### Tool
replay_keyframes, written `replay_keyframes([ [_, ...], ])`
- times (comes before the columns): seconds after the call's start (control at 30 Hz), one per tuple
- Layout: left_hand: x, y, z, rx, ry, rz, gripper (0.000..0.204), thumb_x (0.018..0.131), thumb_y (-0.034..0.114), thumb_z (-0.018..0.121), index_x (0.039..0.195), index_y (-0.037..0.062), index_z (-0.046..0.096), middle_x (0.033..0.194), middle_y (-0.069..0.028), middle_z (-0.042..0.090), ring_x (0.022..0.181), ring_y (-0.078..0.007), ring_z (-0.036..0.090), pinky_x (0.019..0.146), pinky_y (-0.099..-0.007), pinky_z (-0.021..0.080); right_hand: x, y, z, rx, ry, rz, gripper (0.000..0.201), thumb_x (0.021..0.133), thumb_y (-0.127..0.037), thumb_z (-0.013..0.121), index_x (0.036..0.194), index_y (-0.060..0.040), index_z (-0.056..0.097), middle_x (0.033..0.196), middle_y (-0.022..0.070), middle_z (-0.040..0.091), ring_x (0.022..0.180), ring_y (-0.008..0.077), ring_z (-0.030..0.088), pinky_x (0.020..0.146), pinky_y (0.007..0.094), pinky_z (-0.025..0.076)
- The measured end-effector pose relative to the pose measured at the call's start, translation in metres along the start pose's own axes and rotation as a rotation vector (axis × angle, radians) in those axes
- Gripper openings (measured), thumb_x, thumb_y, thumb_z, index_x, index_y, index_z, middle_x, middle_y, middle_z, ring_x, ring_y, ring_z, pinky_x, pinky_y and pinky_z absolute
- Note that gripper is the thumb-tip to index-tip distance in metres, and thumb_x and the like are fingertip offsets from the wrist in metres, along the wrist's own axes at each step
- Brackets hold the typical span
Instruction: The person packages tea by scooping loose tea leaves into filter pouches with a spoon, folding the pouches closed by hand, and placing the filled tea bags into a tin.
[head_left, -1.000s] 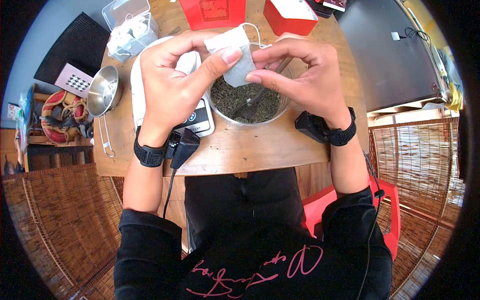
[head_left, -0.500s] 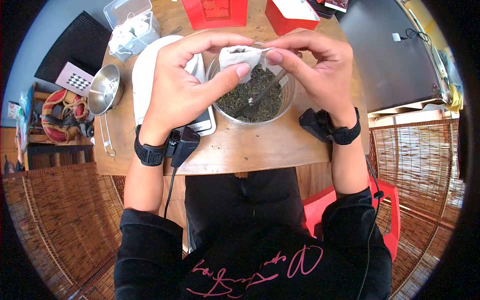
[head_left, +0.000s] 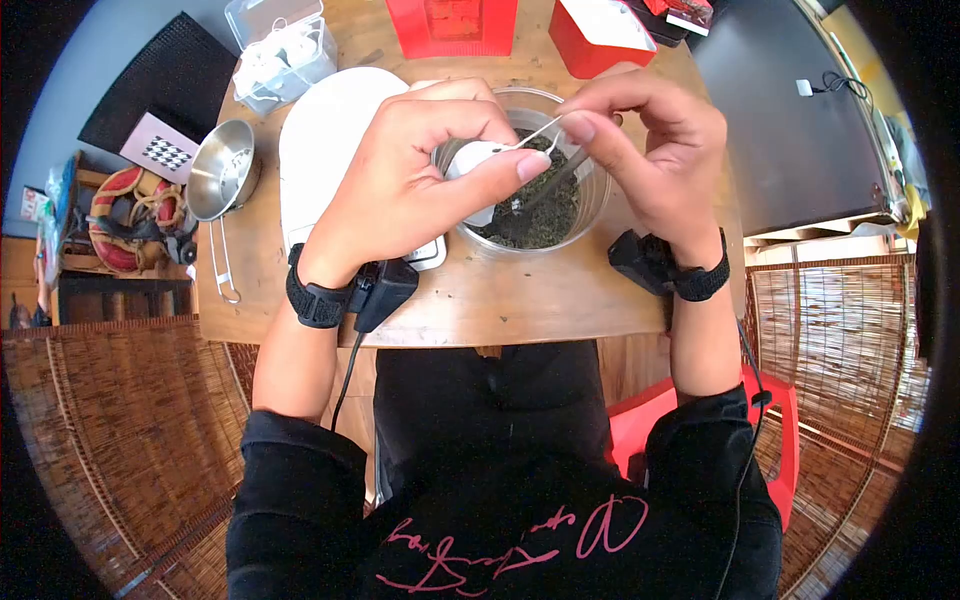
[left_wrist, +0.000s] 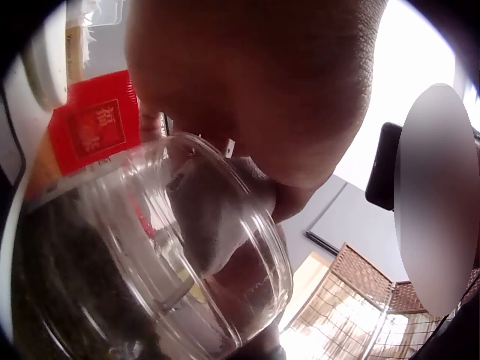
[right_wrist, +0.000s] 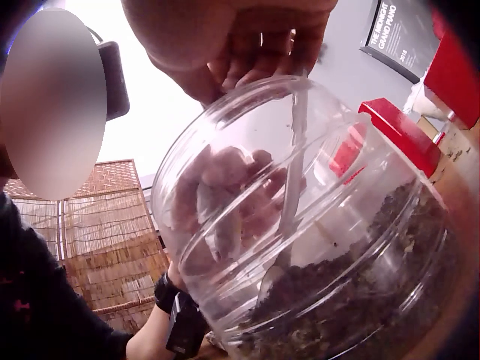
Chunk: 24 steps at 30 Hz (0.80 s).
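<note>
My left hand [head_left: 400, 185] holds a small white tea bag [head_left: 468, 160] between thumb and fingers, over a clear plastic tub. The thumb and fingers of my right hand [head_left: 660, 150] pinch the bag's white string [head_left: 537, 133], stretched from the bag's gathered mouth. Dark loose tea leaves [head_left: 550, 218] lie in the tub [head_left: 603, 200], and a spoon [head_left: 550, 190] stands slanted in them. Through the tub's wall, the right wrist view shows the tea bag [right_wrist: 217, 225] hanging with a full lower end. My left fingers hide part of it in the head view.
A white kitchen scale [head_left: 320, 150] is left of the tub, partly under my left forearm. Further left lies a metal pan [head_left: 222, 170] with a long handle. Behind stand a clear box [head_left: 285, 65] of white bags and two red boxes [head_left: 450, 28].
The bag was held up flat, then its mouth showed open between both hands. Now the mouth is drawn together, the bag sits lower, and my right hand has pulled the string away to the right.
</note>
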<state>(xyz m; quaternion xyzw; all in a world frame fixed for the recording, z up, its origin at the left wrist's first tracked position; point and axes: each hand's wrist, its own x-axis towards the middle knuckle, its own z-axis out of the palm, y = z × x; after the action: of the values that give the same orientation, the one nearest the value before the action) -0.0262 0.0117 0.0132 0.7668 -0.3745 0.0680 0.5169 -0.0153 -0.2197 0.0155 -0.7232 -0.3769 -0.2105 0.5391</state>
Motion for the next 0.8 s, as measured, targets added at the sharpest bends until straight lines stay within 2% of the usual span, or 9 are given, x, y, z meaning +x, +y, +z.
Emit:
replay_keyframes([
  [0.23, 0.0024, -0.0027, 0.0040, 0.036, -0.043, 0.074, 0.015, 0.093, 0.017, 0.070, 0.086, 0.0038, 0.075, 0.083, -0.0070, 0.066, 0.082, -0.0198, 0.061, 0.077, -0.0318, 0.046, -0.0008, -0.0052, 0.0002, 0.029, 0.069, -0.001, 0.009, 0.087, -0.004, 0.078, 0.093, 0.0007, 0.074, 0.086, 0.0049, 0.072, 0.075, 0.0103, 0.064, 0.069, 0.0244, 0.051],
  [0.3, 0.0025, -0.0022, 0.0049, 0.086, -0.034, 0.128, 0.018, 0.095, 0.019, 0.067, 0.095, 0.0058, 0.079, 0.086, -0.0074, 0.068, 0.085, -0.0213, 0.062, 0.081, -0.0333, 0.046, -0.0015, -0.0081, 0.0016, 0.019, 0.109, 0.021, 0.008, 0.086, -0.003, 0.078, 0.092, 0.0010, 0.073, 0.085, 0.0058, 0.072, 0.076, 0.0112, 0.064, 0.070, 0.0252, 0.051],
  [0.43, 0.0021, -0.0005, 0.0038, 0.090, -0.023, 0.070, 0.018, 0.095, 0.019, 0.067, 0.100, 0.0069, 0.080, 0.089, -0.0073, 0.069, 0.088, -0.0218, 0.062, 0.084, -0.0337, 0.047, 0.0001, -0.0073, -0.0011, -0.009, 0.104, -0.021, 0.007, 0.086, -0.002, 0.077, 0.091, 0.0015, 0.073, 0.085, 0.0070, 0.072, 0.076, 0.0123, 0.064, 0.070, 0.0257, 0.051],
  [0.5, 0.0004, -0.0014, 0.0050, 0.113, -0.031, 0.075, 0.019, 0.096, 0.019, 0.066, 0.104, 0.0079, 0.080, 0.093, -0.0070, 0.070, 0.092, -0.0216, 0.062, 0.085, -0.0343, 0.047, -0.0027, -0.0081, 0.0001, -0.038, 0.128, 0.045, 0.007, 0.086, -0.001, 0.076, 0.090, 0.0019, 0.072, 0.084, 0.0078, 0.072, 0.076, 0.0130, 0.065, 0.070, 0.0257, 0.051],
  [0.57, -0.0004, -0.0035, 0.0072, 0.120, -0.027, 0.092, 0.022, 0.095, 0.019, 0.067, 0.109, 0.0086, 0.079, 0.090, -0.0062, 0.065, 0.089, -0.0214, 0.059, 0.083, -0.0333, 0.045, -0.0040, -0.0086, -0.0006, -0.029, 0.125, 0.046, 0.007, 0.086, -0.001, 0.076, 0.091, 0.0024, 0.071, 0.084, 0.0081, 0.072, 0.076, 0.0130, 0.065, 0.071, 0.0260, 0.051],
  [0.67, 0.0012, -0.0035, 0.0077, 0.169, 0.035, 0.155, 0.028, 0.093, 0.019, 0.069, 0.118, 0.0088, 0.077, 0.081, -0.0046, 0.049, 0.082, -0.0205, 0.050, 0.077, -0.0322, 0.042, -0.0028, -0.0052, -0.0014, 0.009, 0.133, 0.033, 0.007, 0.087, -0.001, 0.075, 0.092, 0.0029, 0.071, 0.085, 0.0082, 0.072, 0.077, 0.0130, 0.065, 0.070, 0.0263, 0.051],
  [0.8, -0.0008, -0.0040, 0.0090, 0.177, 0.023, 0.125, 0.028, 0.093, 0.019, 0.069, 0.117, 0.0079, 0.077, 0.082, -0.0052, 0.052, 0.083, -0.0210, 0.052, 0.077, -0.0333, 0.042, -0.0037, -0.0090, 0.0000, 0.021, 0.128, 0.065, 0.006, 0.089, 0.000, 0.074, 0.092, 0.0030, 0.071, 0.086, 0.0079, 0.072, 0.077, 0.0125, 0.066, 0.071, 0.0261, 0.051],
])
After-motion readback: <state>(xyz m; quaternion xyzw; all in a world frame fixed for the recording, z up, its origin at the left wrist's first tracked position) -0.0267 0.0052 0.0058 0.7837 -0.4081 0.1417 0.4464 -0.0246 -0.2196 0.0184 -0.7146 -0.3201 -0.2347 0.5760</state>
